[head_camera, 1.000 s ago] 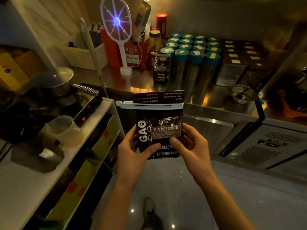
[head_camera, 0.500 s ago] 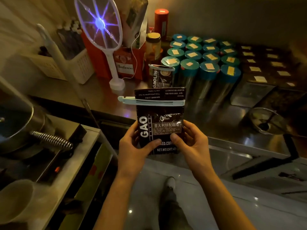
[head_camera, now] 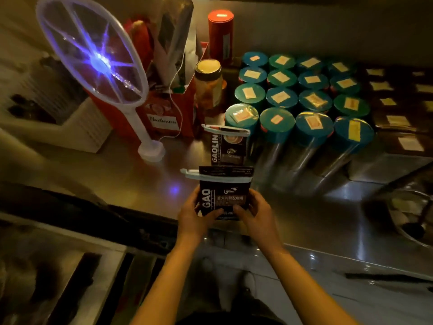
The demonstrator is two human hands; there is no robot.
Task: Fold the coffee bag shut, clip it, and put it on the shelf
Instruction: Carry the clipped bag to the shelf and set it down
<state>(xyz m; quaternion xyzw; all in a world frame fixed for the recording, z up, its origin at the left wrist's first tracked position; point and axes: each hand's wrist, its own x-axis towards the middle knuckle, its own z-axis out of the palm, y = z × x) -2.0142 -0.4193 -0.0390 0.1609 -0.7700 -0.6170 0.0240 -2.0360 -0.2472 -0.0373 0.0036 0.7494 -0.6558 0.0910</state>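
A black coffee bag with white lettering stands upright between my hands, over the front part of the steel shelf. Its top is folded over and a pale sealing clip runs across the fold. My left hand grips the bag's lower left side, thumb on the front. My right hand grips its lower right side the same way. Just behind stands a second clipped black coffee bag.
Several teal-lidded canisters fill the shelf to the right. A glowing bug-zapper racket stands on its base at the left, beside a red box and a jar. A white basket is far left, a metal bowl far right.
The view has moved closer over the shelf. Both hands have carried the clipped bag forward, so it now sits just in front of the other clipped bag.
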